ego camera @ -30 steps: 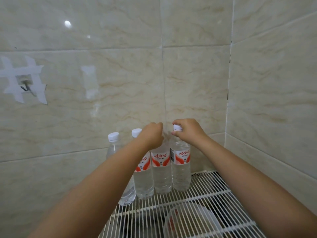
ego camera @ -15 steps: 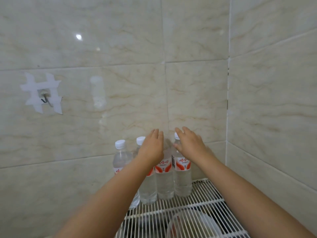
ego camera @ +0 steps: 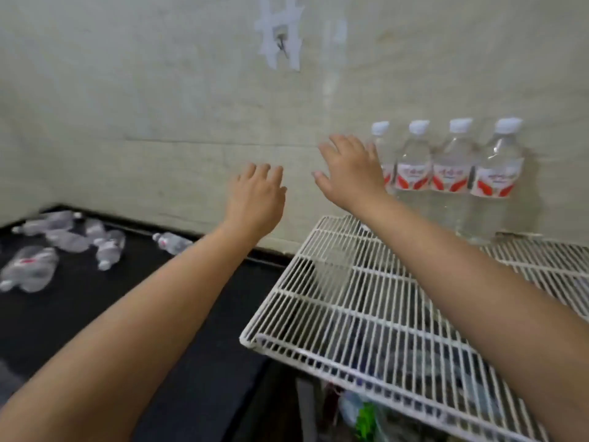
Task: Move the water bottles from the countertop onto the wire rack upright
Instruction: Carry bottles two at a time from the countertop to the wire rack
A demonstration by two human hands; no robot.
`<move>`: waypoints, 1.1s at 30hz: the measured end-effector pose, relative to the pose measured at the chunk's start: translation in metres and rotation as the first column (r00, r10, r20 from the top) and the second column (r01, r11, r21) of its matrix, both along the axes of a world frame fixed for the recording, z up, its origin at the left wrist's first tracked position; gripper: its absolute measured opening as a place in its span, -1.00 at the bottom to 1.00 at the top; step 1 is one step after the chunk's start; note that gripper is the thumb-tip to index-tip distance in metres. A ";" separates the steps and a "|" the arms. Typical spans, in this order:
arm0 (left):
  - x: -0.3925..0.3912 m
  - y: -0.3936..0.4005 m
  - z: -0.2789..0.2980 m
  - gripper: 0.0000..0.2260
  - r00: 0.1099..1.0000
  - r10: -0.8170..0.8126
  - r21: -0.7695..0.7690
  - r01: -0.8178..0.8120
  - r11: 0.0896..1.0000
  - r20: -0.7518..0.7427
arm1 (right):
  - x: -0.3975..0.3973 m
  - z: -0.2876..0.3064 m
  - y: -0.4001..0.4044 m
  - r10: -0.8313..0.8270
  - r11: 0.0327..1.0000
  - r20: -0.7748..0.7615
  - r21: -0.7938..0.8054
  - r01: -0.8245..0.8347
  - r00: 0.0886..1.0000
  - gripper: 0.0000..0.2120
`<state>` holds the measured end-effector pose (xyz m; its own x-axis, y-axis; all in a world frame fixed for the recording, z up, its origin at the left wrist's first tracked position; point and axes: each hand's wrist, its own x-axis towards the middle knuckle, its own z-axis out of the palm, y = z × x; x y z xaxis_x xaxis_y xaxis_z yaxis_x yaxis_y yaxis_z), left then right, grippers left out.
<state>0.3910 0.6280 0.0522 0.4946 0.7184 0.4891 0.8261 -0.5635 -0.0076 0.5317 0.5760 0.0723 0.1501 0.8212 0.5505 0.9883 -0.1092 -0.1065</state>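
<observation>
Several clear water bottles (ego camera: 452,177) with white caps and red-and-white labels stand upright in a row at the back of the white wire rack (ego camera: 366,301), against the tiled wall. Several more bottles (ego camera: 67,240) lie on their sides on the black countertop (ego camera: 105,307) at the left. My left hand (ego camera: 256,197) hangs in the air, fingers spread, holding nothing. My right hand (ego camera: 350,170) is also spread and holds nothing; it partly covers the leftmost upright bottle.
The tiled wall carries a small metal hook (ego camera: 282,47) stuck on with white tape. Dark items and a green-and-white package (ego camera: 366,419) lie under the rack. The rack's left front corner overhangs the countertop.
Both hands have let go of the bottle tops and swung left, away from the row. The view has turned left and down, bringing the countertop and lying bottles into sight.
</observation>
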 end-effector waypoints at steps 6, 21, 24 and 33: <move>-0.170 -0.010 -0.034 -0.71 0.946 0.314 -0.042 -0.318 0.947 -0.084 | -0.168 -0.026 0.032 0.243 0.964 -0.102 -0.088 -0.253 0.965 -0.58; -0.496 -0.018 -0.157 -0.69 0.827 0.499 -0.378 -0.562 0.736 -0.258 | -0.497 -0.181 0.056 0.383 0.808 -0.256 -0.374 -0.456 0.888 -0.57; -0.520 -0.003 -0.179 -0.69 0.850 0.465 -0.434 -0.527 0.731 -0.249 | -0.515 -0.209 0.070 0.341 0.786 -0.260 -0.447 -0.426 0.903 -0.57; -0.549 0.114 -0.234 -0.68 0.886 0.338 -0.543 -0.462 0.701 -0.318 | -0.547 -0.264 0.187 0.240 0.780 -0.272 -0.517 -0.352 0.932 -0.56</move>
<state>-0.1580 0.7418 -0.1817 0.1251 0.9779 -0.1673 0.9920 -0.1205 0.0376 -0.0152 0.7628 -0.1913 -0.1007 0.9947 -0.0185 0.9501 0.0906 -0.2985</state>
